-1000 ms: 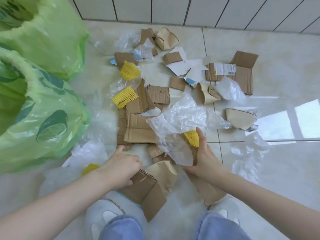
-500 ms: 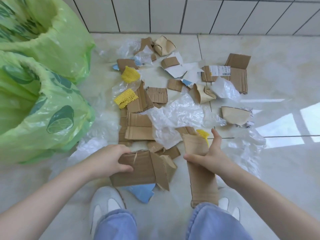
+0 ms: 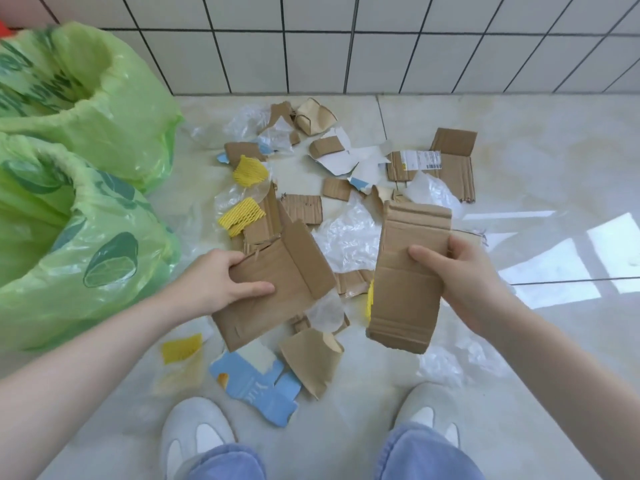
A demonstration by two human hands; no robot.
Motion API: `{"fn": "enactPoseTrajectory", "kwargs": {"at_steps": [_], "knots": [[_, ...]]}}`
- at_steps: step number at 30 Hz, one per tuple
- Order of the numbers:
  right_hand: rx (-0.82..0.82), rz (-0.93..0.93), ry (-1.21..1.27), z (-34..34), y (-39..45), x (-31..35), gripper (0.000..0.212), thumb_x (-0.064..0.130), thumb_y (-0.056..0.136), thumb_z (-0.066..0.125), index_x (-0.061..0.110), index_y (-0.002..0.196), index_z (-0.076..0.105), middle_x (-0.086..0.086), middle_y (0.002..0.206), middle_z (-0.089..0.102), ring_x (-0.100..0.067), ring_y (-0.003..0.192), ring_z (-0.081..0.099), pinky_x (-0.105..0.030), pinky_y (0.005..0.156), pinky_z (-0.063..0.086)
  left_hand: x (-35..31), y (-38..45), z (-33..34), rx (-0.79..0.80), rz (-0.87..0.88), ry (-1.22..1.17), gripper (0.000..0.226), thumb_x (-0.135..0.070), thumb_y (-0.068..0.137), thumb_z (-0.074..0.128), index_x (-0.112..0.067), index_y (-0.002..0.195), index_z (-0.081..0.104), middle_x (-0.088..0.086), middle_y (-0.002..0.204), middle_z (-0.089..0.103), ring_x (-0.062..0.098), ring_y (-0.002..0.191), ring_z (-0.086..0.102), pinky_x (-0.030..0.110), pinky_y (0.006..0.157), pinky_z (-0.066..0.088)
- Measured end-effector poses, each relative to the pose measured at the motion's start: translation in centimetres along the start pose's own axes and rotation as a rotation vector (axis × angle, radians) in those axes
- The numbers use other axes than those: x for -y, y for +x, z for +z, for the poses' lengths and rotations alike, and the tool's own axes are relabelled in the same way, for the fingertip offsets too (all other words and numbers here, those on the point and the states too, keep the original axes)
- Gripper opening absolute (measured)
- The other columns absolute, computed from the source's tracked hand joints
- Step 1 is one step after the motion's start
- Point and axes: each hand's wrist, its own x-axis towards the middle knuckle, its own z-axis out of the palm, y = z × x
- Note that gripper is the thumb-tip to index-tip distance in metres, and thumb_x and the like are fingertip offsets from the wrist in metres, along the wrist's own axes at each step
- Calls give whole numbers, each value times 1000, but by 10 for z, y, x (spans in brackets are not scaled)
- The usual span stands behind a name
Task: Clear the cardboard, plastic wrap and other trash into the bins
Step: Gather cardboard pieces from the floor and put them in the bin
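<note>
My left hand (image 3: 216, 282) grips a folded brown cardboard piece (image 3: 277, 289), held above the floor. In my right hand (image 3: 464, 275) is a long creased cardboard strip (image 3: 408, 275), held upright. Two bins lined with green plastic bags stand at the left, the near bin (image 3: 72, 244) and the far bin (image 3: 90, 98). Torn cardboard scraps (image 3: 450, 164), clear plastic wrap (image 3: 349, 237) and yellow foam netting (image 3: 240, 216) lie scattered on the tiled floor ahead.
A blue torn carton (image 3: 256, 386) and a brown cardboard scrap (image 3: 311, 358) lie between my white shoes (image 3: 197, 441). More crumpled plastic (image 3: 446, 358) sits by my right foot. A white tiled wall (image 3: 346, 43) closes the far side.
Both hands have lifted their cardboard pieces higher off the floor. The view has tilted up, showing more wall, and the blue carton under the left piece is uncovered.
</note>
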Motion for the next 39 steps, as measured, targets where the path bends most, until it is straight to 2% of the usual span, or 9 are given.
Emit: {"fn": "enactPoseTrajectory", "kwargs": {"at_steps": [2, 5, 11, 20, 23, 27, 32, 36, 39], "knots": [[16, 1, -55, 0, 22, 14, 27, 19, 85, 69, 13, 111, 65, -7, 107, 71, -24, 97, 68, -45, 90, 54, 1, 20, -9, 40, -29, 116, 45, -63, 54, 75, -25, 77, 66, -4, 76, 68, 12, 72, 63, 23, 54, 44], [58, 21, -132, 8, 53, 27, 24, 17, 87, 67, 12, 111, 64, -9, 107, 70, -25, 97, 68, -43, 88, 55, 0, 48, -14, 135, 50, 370, 68, -78, 50, 63, -19, 83, 66, -2, 90, 63, 14, 80, 59, 32, 69, 50], [204, -10, -244, 41, 104, 55, 15, 19, 88, 65, 15, 103, 67, -4, 101, 72, -19, 91, 70, -33, 80, 57, -10, 86, 0, 240, 244, 657, 68, -67, 72, 64, -15, 116, 62, -5, 136, 43, 15, 125, 40, 30, 102, 38], [383, 31, -424, 130, 175, 62, 33, 28, 90, 64, 6, 114, 59, -6, 107, 67, -19, 90, 66, -31, 78, 57, 8, 91, 28, 265, 216, 707, 59, -65, 77, 59, -21, 116, 62, -7, 147, 33, 18, 129, 29, 38, 103, 34], [392, -91, -762, 149, 192, 48, 32, 37, 90, 59, 8, 101, 55, -4, 99, 61, -21, 94, 60, -31, 79, 53, 18, 90, 32, 219, 236, 670, 55, -66, 76, 59, -23, 109, 64, -8, 145, 33, 18, 130, 23, 37, 107, 28], [360, -205, -1078, 165, 206, 37, 40, 44, 88, 56, 10, 110, 54, -14, 130, 44, -36, 126, 33, -38, 93, 34, 24, 88, 31, 130, 285, 625, 55, -68, 73, 60, -22, 104, 66, -8, 127, 37, 17, 125, 22, 35, 102, 21], [407, -238, -1114, 167, 215, 40, 27, 49, 85, 59, 23, 79, 52, -8, 105, 55, -30, 115, 44, -38, 101, 32, 27, 85, 25, 41, 330, 519, 53, -65, 69, 67, -19, 97, 68, -9, 108, 40, 13, 114, 28, 34, 97, 20], [458, -248, -1198, 164, 214, 39, 38, 45, 89, 58, 12, 106, 55, -3, 102, 45, -27, 116, 42, -38, 101, 32, 31, 82, 17, 69, 281, 416, 47, -62, 66, 71, -21, 88, 68, -12, 101, 38, 9, 103, 39, 29, 96, 20], [489, -240, -1170, 165, 211, 37, 41, 42, 89, 60, 8, 112, 54, -5, 107, 49, -26, 111, 49, -39, 94, 42, 34, 75, 8, 68, 260, 327, 41, -56, 65, 76, -20, 82, 68, -14, 97, 39, 10, 91, 48, 32, 89, 37]]}}
